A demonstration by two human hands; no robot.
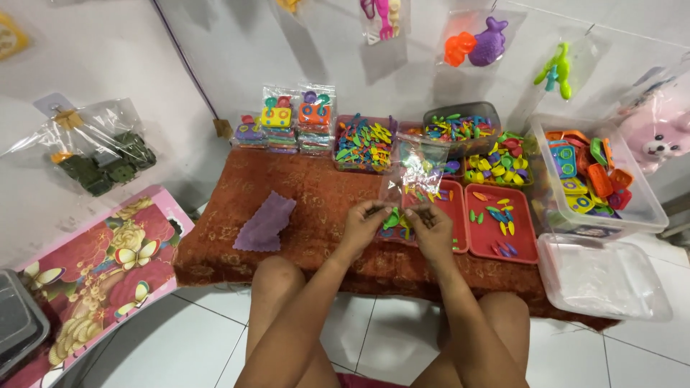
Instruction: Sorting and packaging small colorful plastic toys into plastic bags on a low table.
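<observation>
l hand (364,224) & r hand (433,228) both pinch 1 clear plastic bag (415,171) of small coloured toy bits, held upright over 2 red trays (522,248). 1 purple cloth (265,222) lies left on the rust-red mat (302,187); 3 packed stacks (287,118) at the wall.

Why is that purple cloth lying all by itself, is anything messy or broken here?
Nothing looks broken or spilled. The purple cloth lies crumpled and askew on the red patterned mat, apart from the toys. The small plastic pieces stay inside the red trays and bins. Both hands, left hand and right hand, hold a clear plastic bag upright.
</observation>
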